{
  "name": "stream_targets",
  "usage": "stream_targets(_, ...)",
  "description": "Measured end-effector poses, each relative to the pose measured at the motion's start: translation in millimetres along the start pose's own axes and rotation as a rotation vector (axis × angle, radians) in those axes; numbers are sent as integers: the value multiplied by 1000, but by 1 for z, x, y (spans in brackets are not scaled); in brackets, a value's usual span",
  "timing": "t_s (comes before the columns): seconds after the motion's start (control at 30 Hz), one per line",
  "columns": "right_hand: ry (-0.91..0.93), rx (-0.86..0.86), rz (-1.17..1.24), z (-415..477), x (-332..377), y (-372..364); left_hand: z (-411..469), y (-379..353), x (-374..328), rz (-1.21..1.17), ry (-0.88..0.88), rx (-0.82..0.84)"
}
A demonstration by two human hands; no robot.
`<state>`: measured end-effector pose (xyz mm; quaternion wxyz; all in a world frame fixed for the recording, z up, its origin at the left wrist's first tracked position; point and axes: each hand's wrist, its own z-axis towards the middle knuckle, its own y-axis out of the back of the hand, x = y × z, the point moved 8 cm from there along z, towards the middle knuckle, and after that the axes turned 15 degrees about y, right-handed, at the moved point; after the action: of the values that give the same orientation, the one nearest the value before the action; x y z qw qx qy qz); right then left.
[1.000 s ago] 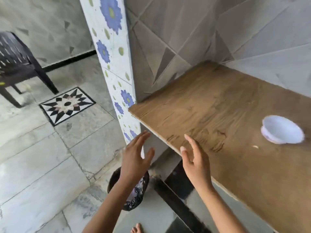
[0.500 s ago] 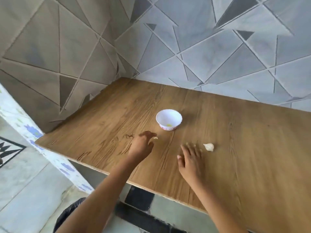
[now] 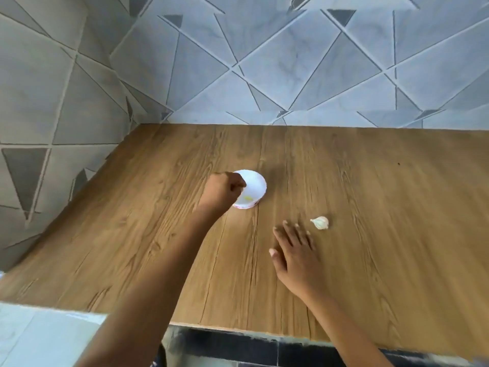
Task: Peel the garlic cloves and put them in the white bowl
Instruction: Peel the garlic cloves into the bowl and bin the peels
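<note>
Left hand (image 3: 222,190) is bunched over the white bowl's (image 3: 256,181) nine-o'clock rim; whether it pinches anything, I can't tell. A yellowish clove (image 3: 248,198) lies inside. Right hand (image 3: 295,250) is spread flat on the wooden table (image 3: 370,194), with the garlic (image 3: 320,223) near its fingertips at one o'clock.

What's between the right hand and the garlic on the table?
Nothing but a bare strip of wooden table; the right hand lies flat just short of the garlic, not touching it. The head view shows the gap.
</note>
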<state>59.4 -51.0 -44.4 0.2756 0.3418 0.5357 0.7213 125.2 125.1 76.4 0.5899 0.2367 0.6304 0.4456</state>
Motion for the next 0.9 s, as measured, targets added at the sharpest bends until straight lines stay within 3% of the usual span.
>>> stream_targets(0.13, -9, -1, 27, -1, -2, 1, 28, -52, -13, 443, 103, 381)
stream_targets(0.23, -5, -46, 52, -1, -1, 5, 26, -68, -14, 588, 92, 485)
stream_targets(0.33, 16, -68, 88, 4, 3, 9, 41, -59, -5, 439, 12, 432)
stream_targets(0.5, -120, -359, 364, -21, -7, 34, 25, -27, -36, 18, -184, 126)
stream_targets(0.57, -188, -462, 374, -39, -22, 48, -6, -44, -71, -113, -360, 250)
stream_targets(0.67, -320, -516, 407, -60, -52, 60, -39, -93, -109, 18, -540, 353)
stream_targets(0.9, -547, -467, 767, -70, -102, 56, -39, -153, -131, 125, -401, 427)
